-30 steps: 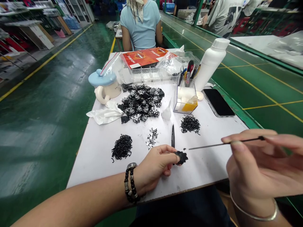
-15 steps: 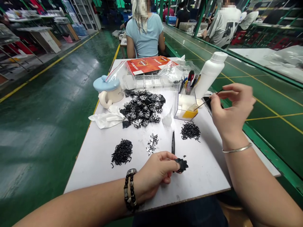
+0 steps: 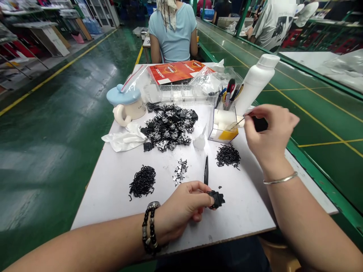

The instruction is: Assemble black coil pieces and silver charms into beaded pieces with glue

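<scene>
My left hand [image 3: 184,206] pinches a small black piece [image 3: 217,199] at the front of the white table [image 3: 241,219]. A black blade-like tool [image 3: 206,172] stands just beyond it. My right hand [image 3: 268,132] is raised at the right, holding a thin rod [image 3: 238,122] between its fingertips. The rod's tip reaches the transparent box [image 3: 222,126] holding white and yellow contents. A black phone [image 3: 260,124] lies partly hidden under that hand. A heap of black-and-silver pieces [image 3: 168,128] fills the table's middle, with small piles of black hooks [image 3: 142,181] and silver bits [image 3: 180,172].
A white bottle [image 3: 255,81] and pens stand at the back right. A blue-lidded mug [image 3: 126,101], a white glove [image 3: 123,139] and an orange card [image 3: 176,71] lie further back. A person in a blue shirt [image 3: 172,34] sits beyond the table.
My right hand has moved from the table's front right to the far right beside the transparent box, still holding the rod. My left hand and its black piece stay nearly still.
</scene>
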A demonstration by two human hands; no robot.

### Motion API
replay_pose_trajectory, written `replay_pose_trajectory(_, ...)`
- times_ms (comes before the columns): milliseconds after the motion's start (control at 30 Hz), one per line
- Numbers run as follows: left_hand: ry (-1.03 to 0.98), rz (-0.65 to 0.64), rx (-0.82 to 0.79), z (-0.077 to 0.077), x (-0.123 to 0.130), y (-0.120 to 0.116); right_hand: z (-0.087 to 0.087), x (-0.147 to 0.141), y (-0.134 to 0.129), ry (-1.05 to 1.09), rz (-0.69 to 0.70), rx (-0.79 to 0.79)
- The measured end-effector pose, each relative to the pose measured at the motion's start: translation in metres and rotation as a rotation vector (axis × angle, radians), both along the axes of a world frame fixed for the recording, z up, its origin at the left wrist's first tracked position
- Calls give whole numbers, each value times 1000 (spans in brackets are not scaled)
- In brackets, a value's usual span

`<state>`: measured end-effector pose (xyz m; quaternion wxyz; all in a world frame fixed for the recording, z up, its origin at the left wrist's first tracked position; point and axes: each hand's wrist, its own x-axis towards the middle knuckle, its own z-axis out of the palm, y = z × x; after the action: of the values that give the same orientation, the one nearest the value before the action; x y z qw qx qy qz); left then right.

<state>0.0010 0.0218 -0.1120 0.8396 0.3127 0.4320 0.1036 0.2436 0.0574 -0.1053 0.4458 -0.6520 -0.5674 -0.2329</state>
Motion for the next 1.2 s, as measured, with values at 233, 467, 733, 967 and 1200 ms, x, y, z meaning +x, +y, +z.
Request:
replay_pose_trajectory(233, -54, 11, 25, 5, -3, 9, 7, -29, -28, 107, 418, 64)
replay_pose_trajectory(467, -83, 53, 195, 8, -9, 28, 9, -52, -46, -5, 972, -545)
replay_pose_trajectory(733, -83, 28, 221, 5, -11, 33, 4, -56, -44, -21, 968, -497)
replay_pose_trajectory(967, -112, 55, 200, 5, -9, 31, 5, -57, -44, 0, 966, -482)
replay_pose_trajectory(1200, -140, 65, 198, 6, -8, 31, 6, -57, -43, 14, 972, -462)
